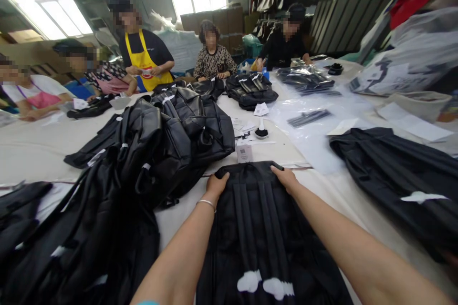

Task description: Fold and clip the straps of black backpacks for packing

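Observation:
A black backpack lies flat in front of me, its two shoulder straps facing up and white wrapping near their lower ends. My left hand grips its far left corner, thumb on top. At the far right corner, my right hand holds the edge the same way. The fingers beneath the fabric are hidden on both sides. Just beyond the top edge stands a small white printed card.
Black backpacks are heaped on the left; another backpack lies at right. Ahead are a small dish with black bits, plastic sheeting and wrapped black goods. Several co-workers, one in a yellow apron, work around the table.

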Demonstrator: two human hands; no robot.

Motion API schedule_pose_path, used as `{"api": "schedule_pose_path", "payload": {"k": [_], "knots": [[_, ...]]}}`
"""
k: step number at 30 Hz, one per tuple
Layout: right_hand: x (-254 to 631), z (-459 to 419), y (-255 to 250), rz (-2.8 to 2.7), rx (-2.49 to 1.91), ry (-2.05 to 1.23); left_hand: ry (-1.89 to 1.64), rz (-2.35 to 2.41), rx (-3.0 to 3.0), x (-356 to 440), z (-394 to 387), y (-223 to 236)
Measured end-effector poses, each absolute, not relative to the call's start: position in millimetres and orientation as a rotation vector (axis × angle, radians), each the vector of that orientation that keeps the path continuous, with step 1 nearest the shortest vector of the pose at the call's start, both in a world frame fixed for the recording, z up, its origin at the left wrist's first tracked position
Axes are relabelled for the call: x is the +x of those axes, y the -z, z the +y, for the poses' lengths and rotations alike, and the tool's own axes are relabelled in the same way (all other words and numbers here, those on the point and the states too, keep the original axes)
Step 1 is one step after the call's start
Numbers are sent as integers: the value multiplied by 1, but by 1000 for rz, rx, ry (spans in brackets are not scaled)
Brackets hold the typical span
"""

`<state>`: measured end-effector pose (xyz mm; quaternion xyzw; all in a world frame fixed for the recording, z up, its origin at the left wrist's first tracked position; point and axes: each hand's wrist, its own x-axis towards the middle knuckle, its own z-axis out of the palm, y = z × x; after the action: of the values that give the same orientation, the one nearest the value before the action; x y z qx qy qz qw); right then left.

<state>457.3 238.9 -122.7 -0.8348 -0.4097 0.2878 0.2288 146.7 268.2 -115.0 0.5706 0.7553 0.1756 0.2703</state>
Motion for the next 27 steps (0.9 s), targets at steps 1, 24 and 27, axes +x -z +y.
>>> {"api": "schedule_pose_path", "payload": {"k": [1, 24, 27], "knots": [[457, 240, 122, -1124, -2288, -787, -475, 2055, 1519, 147, 271, 116], [454, 116, 99, -1732, -2017, -407, -561, 1629, 2250, 122, 144, 49], [448, 44, 96, -2053, -1912, -414, -515, 1187, 2575, 102, 39, 35]]}}
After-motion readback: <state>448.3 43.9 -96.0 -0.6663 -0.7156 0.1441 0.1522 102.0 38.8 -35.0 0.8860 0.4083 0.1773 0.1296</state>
